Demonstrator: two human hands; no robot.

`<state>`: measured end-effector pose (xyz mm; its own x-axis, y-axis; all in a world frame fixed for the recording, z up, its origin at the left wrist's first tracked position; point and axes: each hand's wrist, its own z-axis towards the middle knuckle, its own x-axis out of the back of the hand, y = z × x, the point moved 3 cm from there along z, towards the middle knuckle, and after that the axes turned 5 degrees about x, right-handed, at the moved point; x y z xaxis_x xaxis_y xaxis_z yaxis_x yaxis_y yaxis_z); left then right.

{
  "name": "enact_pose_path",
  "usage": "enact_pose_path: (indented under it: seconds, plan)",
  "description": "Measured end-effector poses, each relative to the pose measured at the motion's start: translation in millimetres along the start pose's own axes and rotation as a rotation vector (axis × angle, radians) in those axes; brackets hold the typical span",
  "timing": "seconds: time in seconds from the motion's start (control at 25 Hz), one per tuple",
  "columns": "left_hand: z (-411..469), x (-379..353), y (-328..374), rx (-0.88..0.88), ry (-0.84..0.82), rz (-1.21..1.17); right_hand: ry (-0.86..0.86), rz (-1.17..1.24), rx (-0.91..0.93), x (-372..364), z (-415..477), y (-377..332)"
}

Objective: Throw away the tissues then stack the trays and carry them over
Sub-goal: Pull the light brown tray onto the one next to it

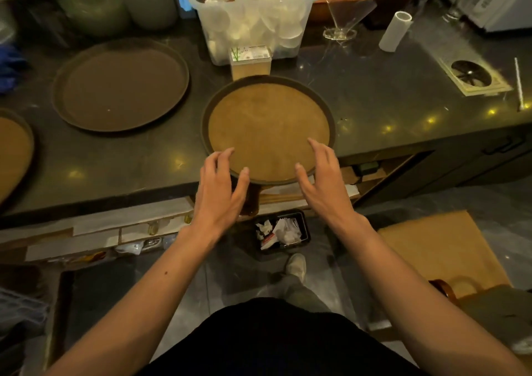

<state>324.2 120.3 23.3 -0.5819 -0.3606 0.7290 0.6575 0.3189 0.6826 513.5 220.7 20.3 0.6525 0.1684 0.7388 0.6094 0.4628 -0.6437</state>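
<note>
The dark counter [374,93] carries everything, and the round tray [269,128] at its near edge, overhanging slightly, serves as the landmark. Its cork-coloured face is bare, and crumpled tissues [283,230] lie in a black bin [305,226] on the floor below the tray, so the throwing-away looks done and the stacking step is in hand.

Both hands hover at the tray's near rim. The left hand [220,191] sits at its lower left with fingers spread and curled, the thumb close to the rim; the right hand [322,180] sits at its lower right, fingers likewise apart and over the rim. Neither is closed on anything, though whether a fingertip already touches the rim is hard to say from this angle.

The next move, I judge, calls for closing on both sides of the rim, lifting the tray level, and setting it on the second tray [121,85], which lies to the upper left and well apart. A third tray [13,151] shows partly at the far left edge.

Behind the landmark tray, just beside its far rim, stands a small tissue box [250,61], and behind that a clear plastic tub [253,15] of cups. To the upper right are a tipped cocktail glass [345,15], a white roll [394,31] and a glass rinser [472,74]. Only the tissue box stands close enough to catch the rim; the path leftward looks open.
</note>
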Motion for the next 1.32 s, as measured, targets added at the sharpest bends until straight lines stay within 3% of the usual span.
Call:
enact_pose_path:
  seconds: [0.56,1.08,1.32]
  plan:
    - [99.4,-33.1,24.0,0.334,0.119,0.115,-0.117,0.046,-0.063,28.4,132.7,93.1]
    - [136.1,-26.2,-34.4,0.470,-0.021,0.202,-0.113,-0.124,-0.261,7.1,149.7,110.2]
    - [150.1,-22.0,-49.9,0.572,-0.042,0.041,-0.224,-0.183,-0.395,2.2,150.3,120.5]
